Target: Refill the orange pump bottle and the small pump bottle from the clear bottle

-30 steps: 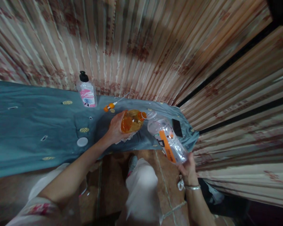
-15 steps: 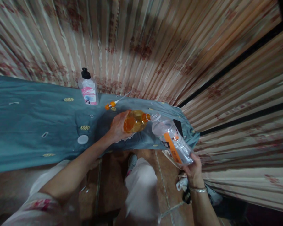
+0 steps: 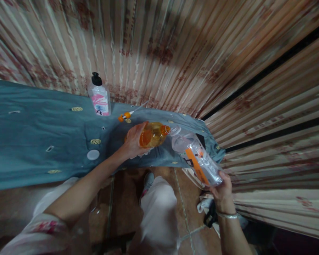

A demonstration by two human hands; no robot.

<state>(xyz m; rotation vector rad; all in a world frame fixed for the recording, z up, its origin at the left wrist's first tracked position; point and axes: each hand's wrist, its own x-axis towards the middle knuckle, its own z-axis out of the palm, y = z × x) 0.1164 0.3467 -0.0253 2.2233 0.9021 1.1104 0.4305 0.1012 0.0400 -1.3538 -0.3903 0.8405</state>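
Observation:
My left hand (image 3: 136,141) is wrapped round an amber plastic bottle (image 3: 154,135), tipped on its side with its open mouth toward the right. A clear plastic bottle (image 3: 195,154) with an orange label slants toward it, its base gripped by my right hand (image 3: 223,187). The two bottle mouths meet or nearly meet; I cannot tell whether they touch. An orange pump top (image 3: 125,116) with a thin dip tube lies behind my left hand. A round white cap (image 3: 93,154) rests to the left of my left wrist.
A clear pump bottle (image 3: 101,101) with a black top and pink label stands on the teal cloth (image 3: 55,131). A dark flat object (image 3: 201,140) lies behind the clear bottle. Pleated curtains (image 3: 138,46) rise behind and at right. Below is a tiled floor (image 3: 187,209).
The clear bottle's base and my right hand have shifted slightly right. The amber bottle stays tipped with its mouth by the clear bottle's neck. The view has shifted a little.

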